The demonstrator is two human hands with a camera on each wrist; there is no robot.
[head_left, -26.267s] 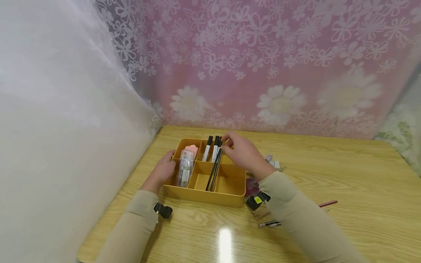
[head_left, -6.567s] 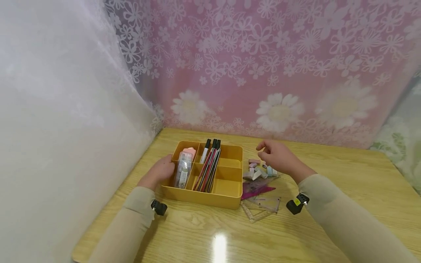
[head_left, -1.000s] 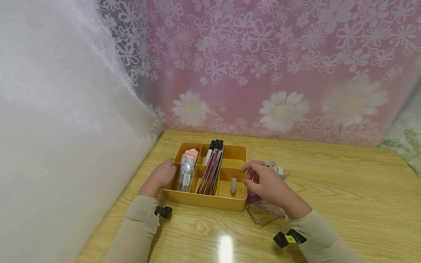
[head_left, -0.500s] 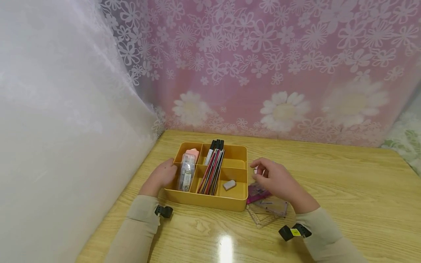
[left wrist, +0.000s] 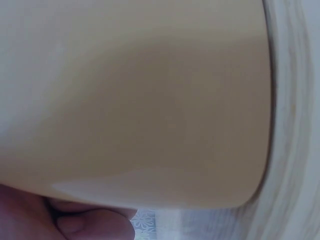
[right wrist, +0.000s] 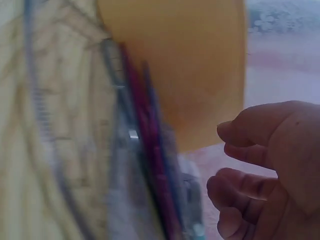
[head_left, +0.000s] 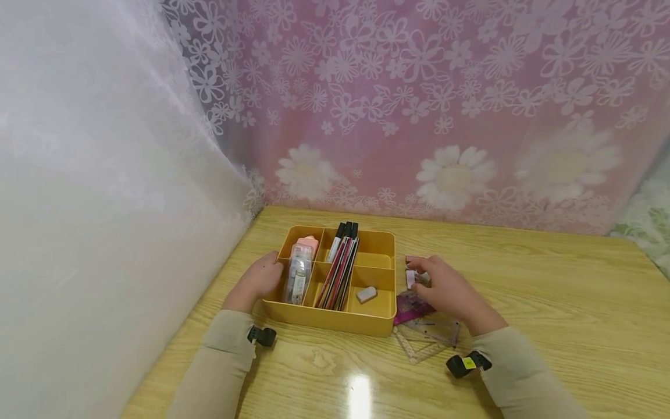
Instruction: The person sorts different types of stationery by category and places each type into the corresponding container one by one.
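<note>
My left hand (head_left: pixel 257 282) grips the left side of a yellow compartment organizer (head_left: pixel 335 323); the box wall hides some fingers. In the left wrist view, curled fingers (left wrist: pixel 97 224) show at the wall's edge. A pale eraser (head_left: pixel 367 294) lies in the front right compartment. Beside the box on the right, my right hand (head_left: pixel 447 291) hovers over small erasers, its fingers loosely bent around a pale eraser (head_left: pixel 410 279). In the right wrist view, thumb and fingers stand apart with nothing between them. Below that hand lie a magenta ruler piece (head_left: pixel 412 309) and clear set squares (head_left: pixel 419 349).
Black-capped markers (head_left: pixel 348 230) and a bundle of pencils (head_left: pixel 337 276) lean in the middle compartments. On the left, the box holds a clear plastic case (head_left: pixel 298 276) and a pink item (head_left: pixel 309 242). A patterned curtain (head_left: pixel 419 116) hangs behind the wooden table (head_left: pixel 565 291).
Long ago, the right hand held pencils over the box. Within the last second, the eraser toppled flat in the front right compartment, and the right hand moved right to the pile. The left hand stayed.
</note>
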